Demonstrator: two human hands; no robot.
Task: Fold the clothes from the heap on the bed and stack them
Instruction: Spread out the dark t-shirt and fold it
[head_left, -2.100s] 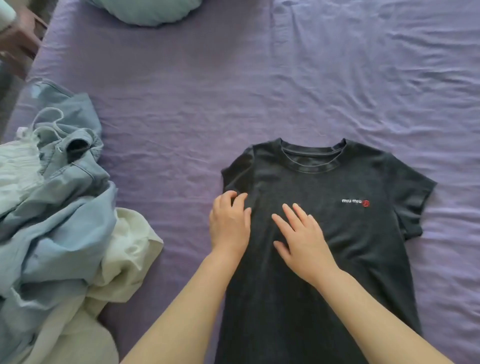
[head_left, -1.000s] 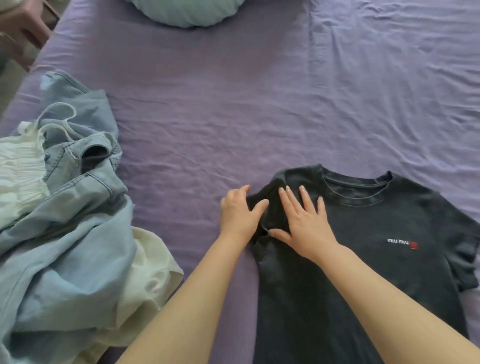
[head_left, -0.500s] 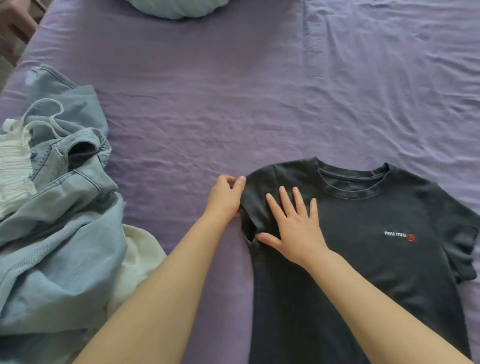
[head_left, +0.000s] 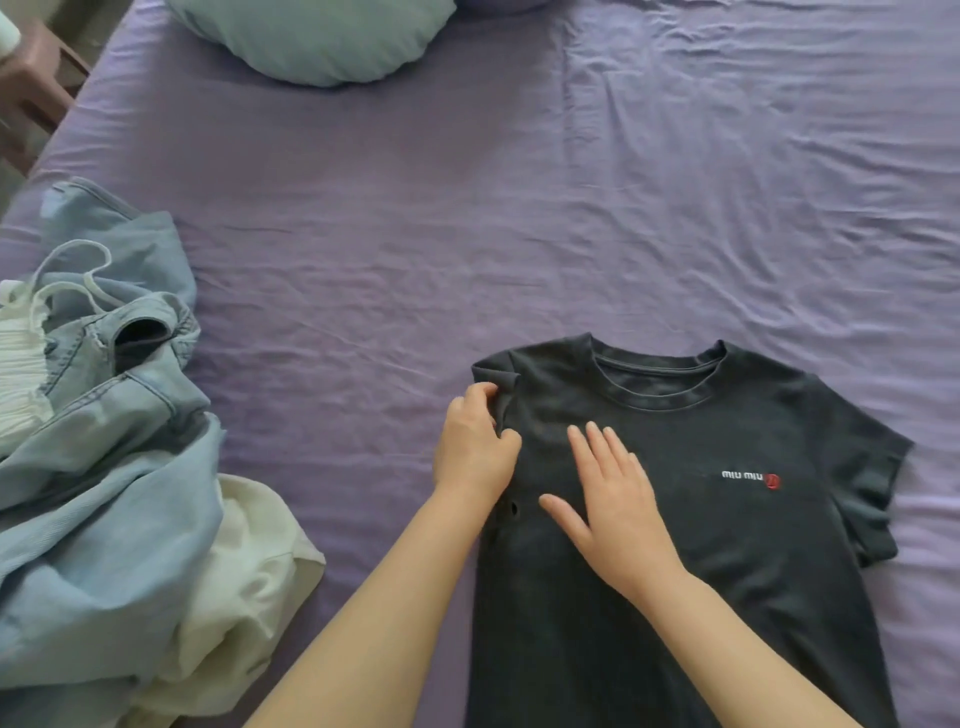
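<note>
Dark T-shirt (head_left: 727, 519): flat on purple sheet (head_left: 519, 208). Left hand (head_left: 475, 449) pinches its folded sleeve; right hand (head_left: 613, 506) presses flat, fingers straight. Clothes heap (head_left: 104, 467) well left of it; pillow (head_left: 322, 36) beyond.

Both bare forearms reach forward from the lower edge of the view, the left angling in from lower left, the right from lower right. The left hand (head_left: 475, 447) has its fingers curled, seemingly pinching dark cloth between thumb and fingertips. The right hand (head_left: 613, 506) lies flat, palm down, fingers straight and slightly spread, thumb out to the side.
</note>
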